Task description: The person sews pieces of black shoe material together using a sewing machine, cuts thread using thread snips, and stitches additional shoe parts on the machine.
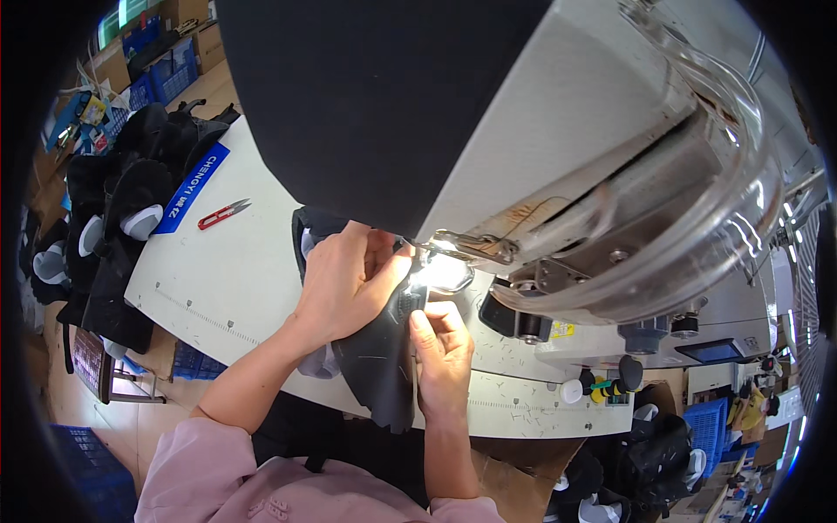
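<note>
A piece of dark fabric [373,364] lies at the sewing machine [558,166], under the bright lamp by the needle area. With curled fingers my left hand [353,275] grips the fabric's upper part, just left of the light; some fingertips are hidden. Lower down, my right hand [445,353] pinches the fabric's right edge between thumb and fingers. The exact needle point is lost in the glare. A greyish-white lining shows beneath the fabric, beside my left wrist.
Red-handled thread snips [224,214] lie on the white table [209,279] near a blue strip [193,187]. Black and white sewn pieces [122,200] pile up at the left. More black pieces [654,458] sit lower right. A large black panel [366,96] blocks the upper middle.
</note>
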Motion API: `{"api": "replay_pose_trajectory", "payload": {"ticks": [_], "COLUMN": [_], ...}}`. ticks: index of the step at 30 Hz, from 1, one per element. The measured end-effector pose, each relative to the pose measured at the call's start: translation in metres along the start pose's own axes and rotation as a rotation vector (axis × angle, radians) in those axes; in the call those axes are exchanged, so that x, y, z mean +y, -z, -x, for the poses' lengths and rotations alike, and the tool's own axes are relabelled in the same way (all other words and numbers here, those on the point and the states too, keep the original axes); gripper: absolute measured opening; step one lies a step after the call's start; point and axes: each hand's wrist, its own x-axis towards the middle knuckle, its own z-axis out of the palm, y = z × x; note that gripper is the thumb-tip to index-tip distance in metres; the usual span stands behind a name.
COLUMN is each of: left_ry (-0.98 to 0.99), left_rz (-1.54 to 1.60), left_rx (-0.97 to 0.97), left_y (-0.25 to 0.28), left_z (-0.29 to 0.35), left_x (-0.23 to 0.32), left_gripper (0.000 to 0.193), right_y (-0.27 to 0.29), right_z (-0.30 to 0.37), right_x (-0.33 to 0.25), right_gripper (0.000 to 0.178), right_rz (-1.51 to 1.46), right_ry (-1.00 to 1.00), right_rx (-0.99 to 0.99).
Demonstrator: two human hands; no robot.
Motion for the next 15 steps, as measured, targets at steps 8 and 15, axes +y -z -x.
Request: {"api": "replay_pose_trajectory", "payload": {"ticks": [8, 15], "left_ry": [0.078, 0.091], "left_rz": [0.073, 0.268], "left_rx": [-0.076, -0.020], "left_y": [0.005, 0.010], "left_z": [-0.012, -0.018], "left_x": [-0.006, -0.002], "left_gripper": [0.014, 0.011], "right_y": [-0.008, -0.011], "right_z": [0.002, 0.007], "right_x": [-0.005, -0.006], "right_gripper": [0.010, 0.016], "right_rz": [0.045, 0.131], "right_ry": [0.010, 0.041], "right_rx": [0.049, -0.001]}}
